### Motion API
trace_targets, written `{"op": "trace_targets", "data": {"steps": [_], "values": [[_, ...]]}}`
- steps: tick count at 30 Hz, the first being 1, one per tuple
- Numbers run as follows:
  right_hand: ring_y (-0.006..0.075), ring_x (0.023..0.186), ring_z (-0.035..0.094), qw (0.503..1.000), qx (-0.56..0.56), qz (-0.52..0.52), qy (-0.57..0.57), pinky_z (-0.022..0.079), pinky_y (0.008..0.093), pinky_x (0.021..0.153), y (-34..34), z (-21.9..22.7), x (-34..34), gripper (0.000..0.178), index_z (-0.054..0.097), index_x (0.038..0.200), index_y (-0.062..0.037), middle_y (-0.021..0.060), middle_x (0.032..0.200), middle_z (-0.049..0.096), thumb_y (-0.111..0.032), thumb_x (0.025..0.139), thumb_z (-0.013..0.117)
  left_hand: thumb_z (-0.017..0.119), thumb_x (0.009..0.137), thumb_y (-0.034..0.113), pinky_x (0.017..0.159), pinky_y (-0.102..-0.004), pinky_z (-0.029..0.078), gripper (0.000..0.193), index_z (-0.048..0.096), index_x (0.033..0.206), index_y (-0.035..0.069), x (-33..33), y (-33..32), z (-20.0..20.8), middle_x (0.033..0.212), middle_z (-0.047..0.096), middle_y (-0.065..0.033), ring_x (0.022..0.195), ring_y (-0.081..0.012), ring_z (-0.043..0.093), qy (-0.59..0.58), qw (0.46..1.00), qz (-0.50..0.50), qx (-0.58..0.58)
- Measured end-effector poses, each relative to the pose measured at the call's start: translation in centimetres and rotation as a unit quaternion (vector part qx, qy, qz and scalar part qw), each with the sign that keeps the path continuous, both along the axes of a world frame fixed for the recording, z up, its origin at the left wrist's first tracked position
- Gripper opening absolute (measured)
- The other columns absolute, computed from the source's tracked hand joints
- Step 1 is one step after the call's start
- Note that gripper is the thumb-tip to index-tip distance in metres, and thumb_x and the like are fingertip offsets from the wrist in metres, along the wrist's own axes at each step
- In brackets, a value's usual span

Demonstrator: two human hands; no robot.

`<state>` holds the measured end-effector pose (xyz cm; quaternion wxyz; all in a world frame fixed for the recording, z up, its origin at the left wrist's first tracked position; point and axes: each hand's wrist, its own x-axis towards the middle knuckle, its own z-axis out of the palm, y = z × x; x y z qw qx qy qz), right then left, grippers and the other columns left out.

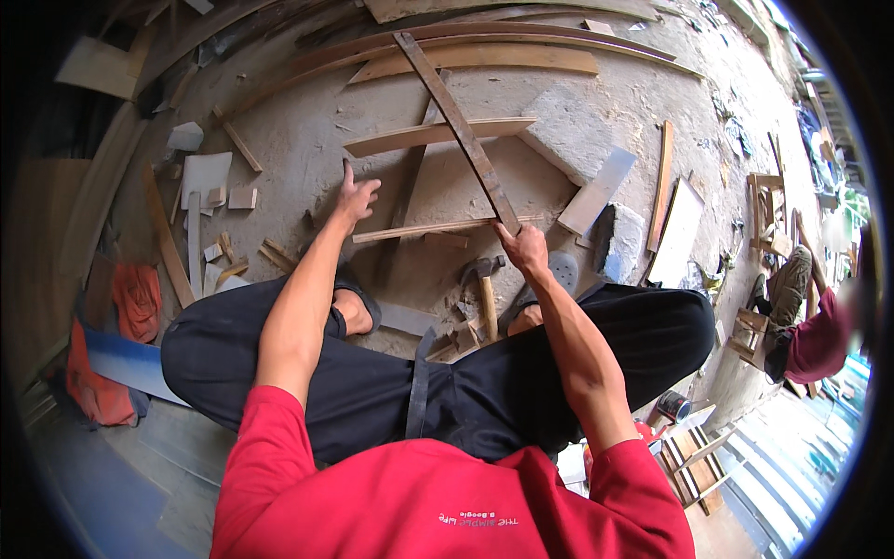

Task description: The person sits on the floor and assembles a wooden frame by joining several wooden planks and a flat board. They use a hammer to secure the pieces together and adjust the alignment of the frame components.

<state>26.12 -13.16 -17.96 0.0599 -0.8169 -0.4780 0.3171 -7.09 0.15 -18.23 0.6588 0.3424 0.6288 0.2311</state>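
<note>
- A person in a red shirt squats on a dusty concrete floor [307,140] strewn with wood offcuts; places below are given relative to the hammer [485,291] lying between the feet.
- Up and left of the hammer, the left hand [355,199] rests on the floor, fingers spread and holding nothing, just left of a pale thin strip [424,229] that lies crosswise.
- Just up and right of the hammer, the right hand [523,248] is clamped on the near end of a dark slat [458,126], which runs away from the grip up and to the left, crossing over the strip and a wider plank [438,136] beyond.
- Judging by the layout, the slat is being laid across the other pieces; doing it well means holding the near end steady, lining it up before letting go, and bracing the strip with the free hand.
- Far right of the hammer, another person in dark red [819,340] sits among small wooden frames.
</note>
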Motion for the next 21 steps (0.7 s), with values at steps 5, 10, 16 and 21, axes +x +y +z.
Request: {"op": "trace_targets", "data": {"steps": [5,10,16,21], "values": [[0.044,0.091,0.064,1.0,-0.028,0.003,-0.009,0.052,0.0481,0.081,-0.6,1.0,0.5,0.072,0.068,0.094,0.005,0.0315,0.091,0.065,-0.065,0.079,0.058,0.067,0.083,0.025,0.098,-0.0478,0.042,0.101,-0.006,0.152,0.024,0.4,-1.7,-3.3,0.137,0.048,-0.0188,0.119,-0.0332,0.051,0.084,0.993,-0.062,0.047],[0.0426,0.096,0.063,0.999,-0.034,0.02,-0.002,0.05,0.0485,0.082,-1.7,2.3,0.7,0.069,0.062,0.101,-0.0004,0.0281,0.097,0.065,-0.066,0.08,0.057,0.066,0.083,0.03,0.102,-0.042,0.039,0.099,-0.004,0.152,0.021,1.6,-2.1,-2.8,0.137,0.049,-0.0224,0.125,-0.0323,0.049,0.204,0.938,-0.225,0.165],[0.0389,0.104,0.061,0.999,-0.049,0.0,-0.001,0.049,0.0478,0.086,-4.3,3.5,1.2,0.076,0.053,0.115,0.0007,0.0245,0.108,0.064,-0.067,0.08,0.056,0.066,0.081,0.039,0.106,-0.0424,0.036,0.098,0.005,0.152,0.013,4.8,-2.6,-0.3,0.137,0.049,-0.021,0.127,-0.0364,0.046,0.257,0.91,-0.279,0.169],[0.0407,0.105,0.058,1.0,0.019,-0.022,-0.01,0.047,0.0476,0.088,-6.6,5.6,0.6,0.069,0.054,0.108,0.0032,0.025,0.109,0.061,-0.06,0.082,0.059,0.065,0.082,0.042,0.105,-0.041,0.037,0.095,0.011,0.151,0.006,10.2,-2.7,1.0,0.136,0.05,-0.0214,0.125,-0.0341,0.049,0.225,0.899,-0.308,0.217]]}}
